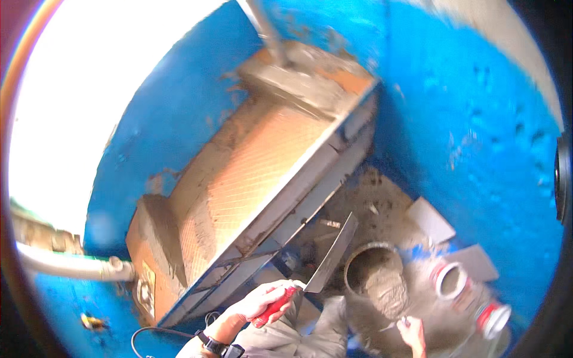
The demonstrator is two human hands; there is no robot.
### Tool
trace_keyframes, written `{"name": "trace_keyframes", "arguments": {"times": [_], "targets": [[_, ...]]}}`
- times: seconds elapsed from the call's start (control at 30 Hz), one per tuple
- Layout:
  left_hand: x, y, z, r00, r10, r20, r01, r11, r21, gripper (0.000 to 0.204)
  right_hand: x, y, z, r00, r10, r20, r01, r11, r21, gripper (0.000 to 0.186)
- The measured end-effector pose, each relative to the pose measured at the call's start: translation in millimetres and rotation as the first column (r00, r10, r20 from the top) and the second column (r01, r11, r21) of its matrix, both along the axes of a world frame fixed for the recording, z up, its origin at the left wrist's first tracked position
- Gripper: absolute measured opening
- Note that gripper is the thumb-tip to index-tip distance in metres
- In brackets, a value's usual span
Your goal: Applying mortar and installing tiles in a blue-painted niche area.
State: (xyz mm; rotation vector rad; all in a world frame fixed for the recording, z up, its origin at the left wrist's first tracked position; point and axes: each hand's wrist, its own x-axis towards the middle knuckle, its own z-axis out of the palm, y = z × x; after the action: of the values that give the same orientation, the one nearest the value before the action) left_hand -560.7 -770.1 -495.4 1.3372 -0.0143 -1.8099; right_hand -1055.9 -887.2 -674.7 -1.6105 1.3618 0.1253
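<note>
My left hand (262, 303) is wrapped round the red handle of a broad-bladed putty knife (332, 255), its long grey blade tilted up and to the right. To the right, my right hand (411, 330) is closed beside a round bucket (353, 262) with wet grey mortar (388, 292) in it. A thin pale piece shows at the right fingers, pointing toward the mortar; its kind is too blurred to tell. Ahead on the left stands a large slanted trough (250, 173) with an orange gridded bottom and grey mortar smeared along its edges.
Blue walls (459, 131) surround the trough. A white pipe (77, 262) reaches its left end, and another pipe (265, 33) meets its far end. Right of the bucket are two red-and-white containers (449, 280) and loose grey tiles (431, 219). A cable (156, 329) runs at lower left.
</note>
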Motion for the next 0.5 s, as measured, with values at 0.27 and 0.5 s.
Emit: {"name": "trace_keyframes", "arguments": {"times": [0.27,0.5], "targets": [[79,82,71,0.943,0.333,-0.017,-0.321,0.894,-0.314,0.058,124,-52,255,0.994,-0.059,-0.094,0.082,0.962,0.261,0.033],[155,149,71,0.756,0.651,-0.068,-0.625,0.687,-0.371,0.051,349,-112,361,0.976,0.203,-0.078,-0.18,0.954,0.241,0.03]]}}
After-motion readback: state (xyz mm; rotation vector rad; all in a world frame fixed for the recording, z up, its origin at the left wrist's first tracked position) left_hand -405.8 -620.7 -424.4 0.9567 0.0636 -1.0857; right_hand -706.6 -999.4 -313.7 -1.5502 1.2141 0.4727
